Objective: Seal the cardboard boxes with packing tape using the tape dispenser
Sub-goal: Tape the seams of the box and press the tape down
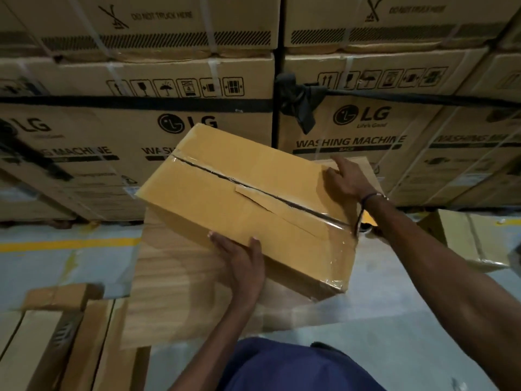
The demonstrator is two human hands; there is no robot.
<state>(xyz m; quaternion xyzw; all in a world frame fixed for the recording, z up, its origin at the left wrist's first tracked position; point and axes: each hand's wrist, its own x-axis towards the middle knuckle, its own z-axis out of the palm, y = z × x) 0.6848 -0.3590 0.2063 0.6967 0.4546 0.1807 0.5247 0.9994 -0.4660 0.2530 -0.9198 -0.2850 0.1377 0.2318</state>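
- The person holds a box up between both hands, tilted, its taped top facing the camera.
- The left hand grips the near long edge of the box: the thumb lies on the top face and the fingers curl under the side below it.
- The right hand grips the far right corner, fingers bent over the top edge and the thumb pressed against the face; a dark band sits on the wrist just behind it.
- A strip of clear tape runs along the centre seam between the two hands, from the far left end to the corner under the right wrist, and wraps shiny down the end face beside the left hand.
- Midway along the seam, just beyond the left hand's fingertips, a torn sliver of the flap edge lifts from the surface.
- Below the left hand lies a flat cardboard sheet on the grey floor.
- To the left of the left forearm stand smaller cartons, blurred.
- Beyond both hands rises a wall of large washing-machine cartons, bound by a black strap.
- Right of the right forearm sits another carton on the floor.
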